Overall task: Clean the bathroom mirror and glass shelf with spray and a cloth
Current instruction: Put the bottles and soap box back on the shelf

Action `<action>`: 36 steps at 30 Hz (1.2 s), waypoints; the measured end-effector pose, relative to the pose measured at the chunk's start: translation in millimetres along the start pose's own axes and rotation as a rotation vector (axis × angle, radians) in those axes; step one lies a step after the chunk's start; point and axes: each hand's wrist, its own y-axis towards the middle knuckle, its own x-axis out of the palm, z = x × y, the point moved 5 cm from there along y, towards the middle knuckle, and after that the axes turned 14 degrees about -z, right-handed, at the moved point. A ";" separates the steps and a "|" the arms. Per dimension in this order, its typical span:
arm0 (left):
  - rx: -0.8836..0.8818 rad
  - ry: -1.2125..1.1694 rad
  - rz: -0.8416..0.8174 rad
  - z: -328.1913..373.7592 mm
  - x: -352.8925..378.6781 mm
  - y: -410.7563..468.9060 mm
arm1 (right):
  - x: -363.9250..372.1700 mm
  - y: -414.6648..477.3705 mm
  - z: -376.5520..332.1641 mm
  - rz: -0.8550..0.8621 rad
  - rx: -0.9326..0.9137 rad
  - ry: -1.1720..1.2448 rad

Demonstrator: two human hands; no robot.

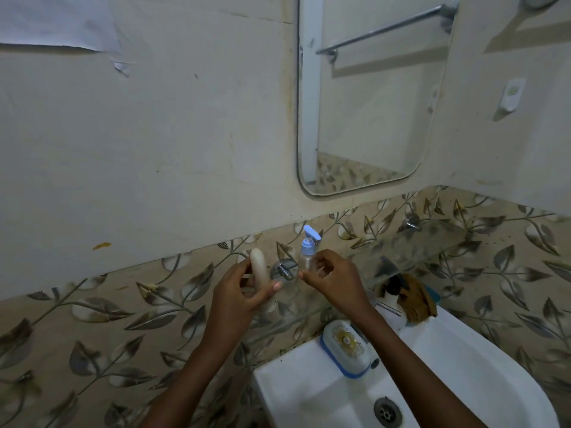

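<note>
1. While the left hand (238,291) grips a pale object (258,268) of unclear kind, its fingers curled round the stem, the right hand (333,279) is at the spray bottle (307,251). Its thumb and fingers curve to either side of the clear body. Whether they have closed on it cannot be told from where one stands.
2. Step in hand, as judged: fetching the spray. Wiping appears not yet begun, since the cloth (417,299) lies bunched on the back edge of the sink (309,396), well apart from both hands.
3. Position of the bottle: upright, apparently standing at the left end of the glass shelf (429,242), just beside the chrome bracket (282,271) and below the mirror (364,97).
4. Next move calls for a sure hold on the bottle's body, a lift clear of the shelf, the nozzle turned toward the mirror and a finger brought to the trigger. The left hand would first have to put down the pale object to take up the cloth.
5. Surroundings: a dark-capped bottle (394,287) touches the cloth, and a soap dish (346,350) sits on the sink's rim, close under the right forearm.
6. Obstacles, as judged: the shelf juts out beneath the mirror's lower edge and is nearly invisible, so it is easily knocked. The bottle must come off it before the glass can be wiped.
</note>
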 end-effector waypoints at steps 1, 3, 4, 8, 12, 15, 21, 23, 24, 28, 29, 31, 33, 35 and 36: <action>0.001 0.000 0.000 -0.2 0.9 -0.7 | 0.5 -0.6 2.3 0.011 0.005 -0.005; 0.004 0.019 0.004 -0.7 2.5 -1.4 | 2.0 -1.8 6.4 0.030 0.016 -0.006; 0.006 0.034 0.006 -1.0 2.9 -1.5 | 3.1 -2.3 7.4 0.032 0.021 -0.007; -0.005 0.080 0.012 -2.5 6.9 -5.1 | 0.1 -9.8 9.6 0.028 0.047 -0.018; -0.004 0.040 0.036 -0.7 9.3 -10.8 | -22.8 -47.3 18.3 0.217 -0.060 0.075; 0.071 0.109 0.193 10.1 9.6 -26.6 | -30.4 -84.4 45.1 0.389 -0.081 0.087; 0.408 0.453 0.330 59.7 35.9 -60.9 | 23.3 -95.6 158.5 0.003 0.334 -0.007; 0.434 0.446 0.313 62.1 40.2 -58.0 | 41.7 -90.3 185.0 -0.127 0.426 -0.080; 0.434 0.436 0.314 62.4 40.7 -56.5 | 49.8 -86.9 194.0 -0.177 0.455 -0.139; 0.417 0.412 0.320 62.6 38.5 -55.4 | 69.6 -79.9 213.1 -0.286 0.581 -0.343; 0.413 0.413 0.320 62.8 37.9 -55.8 | 72.4 -78.9 215.1 -0.285 0.595 -0.323; 0.400 0.412 0.316 62.2 38.2 -56.3 | 75.9 -76.9 219.7 -0.283 0.605 -0.309; 0.382 0.410 0.307 60.7 40.2 -56.9 | 77.1 -74.9 222.0 -0.270 0.595 -0.326; 0.360 0.403 0.298 58.1 42.7 -58.4 | 76.0 -75.3 220.9 -0.222 0.585 -0.259; 0.352 0.407 0.296 56.3 43.8 -59.2 | 74.8 -76.8 219.7 -0.197 0.586 -0.202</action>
